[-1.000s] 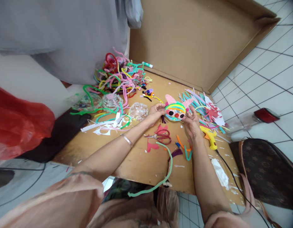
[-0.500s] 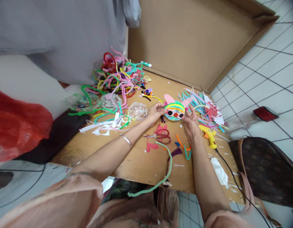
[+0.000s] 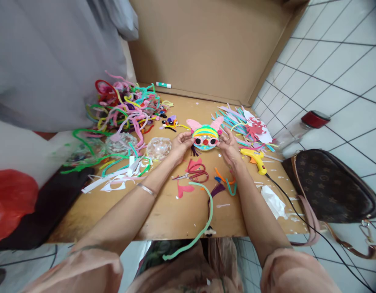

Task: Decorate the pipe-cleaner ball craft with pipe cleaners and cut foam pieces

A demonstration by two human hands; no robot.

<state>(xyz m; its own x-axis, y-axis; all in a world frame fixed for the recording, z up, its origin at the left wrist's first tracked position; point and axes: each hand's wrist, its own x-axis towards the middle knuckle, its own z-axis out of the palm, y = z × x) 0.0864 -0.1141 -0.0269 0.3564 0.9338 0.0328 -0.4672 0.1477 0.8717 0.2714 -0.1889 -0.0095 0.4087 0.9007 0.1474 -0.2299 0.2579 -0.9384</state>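
Between my hands, over the table, is a round craft animal face [image 3: 205, 137] with pink ears, yellow and green bands, dark eyes and a red nose. My left hand [image 3: 182, 147] pinches its left edge, and my right hand [image 3: 229, 148] grips its right edge. A dark tassel [image 3: 194, 151] shows below it by my left fingers. Nearer me lie red-handled scissors [image 3: 197, 174] on pink paper scraps [image 3: 184, 189]. A pale green pipe cleaner [image 3: 210, 211] curves over the table's front edge. Beside my right forearm lie orange and teal pipe cleaner pieces [image 3: 232, 187] and a purple tassel [image 3: 218, 189].
A heap of coloured pipe cleaners [image 3: 123, 106], clear plastic discs [image 3: 159, 148] and white paper strips [image 3: 120, 179] lie left. At right are a yellow glue gun [image 3: 256, 159] with a cord, more pipe cleaners [image 3: 229, 118], a brown handbag [image 3: 334, 185] and a red-lidded bottle [image 3: 306, 128].
The whole view has shifted, so the table's things appear farther left. Both hands still hold the craft face, which now faces the camera more squarely.
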